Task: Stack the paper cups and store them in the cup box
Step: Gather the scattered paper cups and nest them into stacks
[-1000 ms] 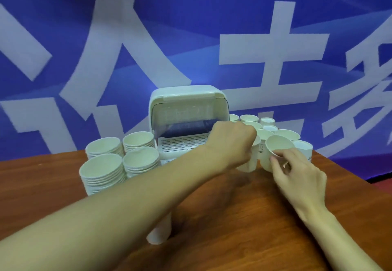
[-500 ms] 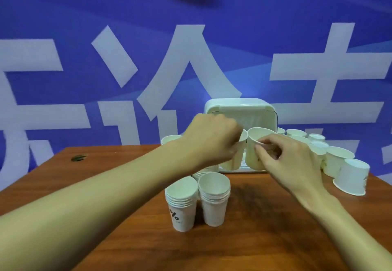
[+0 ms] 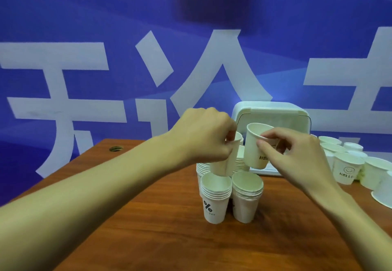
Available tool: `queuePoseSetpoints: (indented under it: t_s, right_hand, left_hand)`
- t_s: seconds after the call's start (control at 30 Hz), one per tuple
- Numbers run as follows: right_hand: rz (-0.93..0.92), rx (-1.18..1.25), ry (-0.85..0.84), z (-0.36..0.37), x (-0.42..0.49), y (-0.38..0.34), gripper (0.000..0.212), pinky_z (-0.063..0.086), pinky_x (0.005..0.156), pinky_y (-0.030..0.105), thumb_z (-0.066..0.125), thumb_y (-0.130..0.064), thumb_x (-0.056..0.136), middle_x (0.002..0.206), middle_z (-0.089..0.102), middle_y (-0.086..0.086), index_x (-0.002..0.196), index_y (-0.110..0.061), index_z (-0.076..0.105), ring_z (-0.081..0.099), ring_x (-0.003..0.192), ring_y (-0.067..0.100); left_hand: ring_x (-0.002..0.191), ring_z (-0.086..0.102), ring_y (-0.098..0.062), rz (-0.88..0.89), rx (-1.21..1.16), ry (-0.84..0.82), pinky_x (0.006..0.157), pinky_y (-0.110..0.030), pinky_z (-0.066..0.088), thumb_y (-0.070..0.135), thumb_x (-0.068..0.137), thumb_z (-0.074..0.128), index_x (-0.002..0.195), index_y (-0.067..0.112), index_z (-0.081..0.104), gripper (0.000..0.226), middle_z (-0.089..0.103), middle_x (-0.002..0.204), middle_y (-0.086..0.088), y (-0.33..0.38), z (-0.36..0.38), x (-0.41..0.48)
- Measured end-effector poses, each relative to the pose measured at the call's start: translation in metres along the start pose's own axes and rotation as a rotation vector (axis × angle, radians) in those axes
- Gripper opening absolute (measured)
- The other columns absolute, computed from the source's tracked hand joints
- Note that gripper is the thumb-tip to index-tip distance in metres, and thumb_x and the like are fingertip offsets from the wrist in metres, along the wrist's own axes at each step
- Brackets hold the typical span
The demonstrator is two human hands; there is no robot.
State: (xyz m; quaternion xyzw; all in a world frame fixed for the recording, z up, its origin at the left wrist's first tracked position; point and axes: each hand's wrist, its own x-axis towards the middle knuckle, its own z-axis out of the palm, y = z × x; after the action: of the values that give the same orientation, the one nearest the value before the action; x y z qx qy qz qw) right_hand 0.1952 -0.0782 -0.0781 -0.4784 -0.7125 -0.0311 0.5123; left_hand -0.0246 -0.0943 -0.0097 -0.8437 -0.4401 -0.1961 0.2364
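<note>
Paper cup (image 3: 224, 164) pinched by the rim in left hand (image 3: 203, 134), hovering just over near-left stack (image 3: 215, 200): lower straight, base centred, without squeezing; then seat second cup (image 3: 253, 143), gripped by right hand (image 3: 297, 156) in front of cup box (image 3: 269, 111).

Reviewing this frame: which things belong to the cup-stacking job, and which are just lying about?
Job: left hand gripping a plain cup; right hand pinching a HELLO cup; % stack; plain stack; loose cups; cup box.
Just there: wooden table; cable hole; blue banner.
</note>
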Motion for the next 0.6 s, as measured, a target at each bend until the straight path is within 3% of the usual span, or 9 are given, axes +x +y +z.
queuePoseSetpoints:
  t_s: [0.4, 0.6]
  right_hand:
    - [-0.047, -0.023, -0.166, 0.016, -0.026, -0.001, 0.007, 0.053, 0.064, 0.04, 0.066, -0.042, 0.081, 0.083, 0.07, -0.021, 0.085, -0.038, 0.07, 0.062, 0.072, 0.008]
    - [-0.012, -0.088, -0.233, 0.027, -0.037, 0.004, 0.012, 0.052, 0.064, 0.034, 0.063, -0.047, 0.081, 0.081, 0.068, -0.025, 0.088, -0.04, 0.069, 0.061, 0.074, 0.003]
  left_hand:
    - [0.065, 0.059, -0.02, 0.021, 0.023, -0.063, 0.054, -0.027, 0.046, 0.038, 0.081, 0.051, 0.087, 0.027, 0.067, 0.021, 0.065, 0.074, 0.004, -0.001, 0.024, -0.02]
    - [0.061, 0.052, -0.017, 0.043, -0.019, -0.1, 0.05, -0.023, 0.036, 0.042, 0.081, 0.049, 0.078, 0.029, 0.06, 0.017, 0.055, 0.068, 0.008, -0.001, 0.044, -0.031]
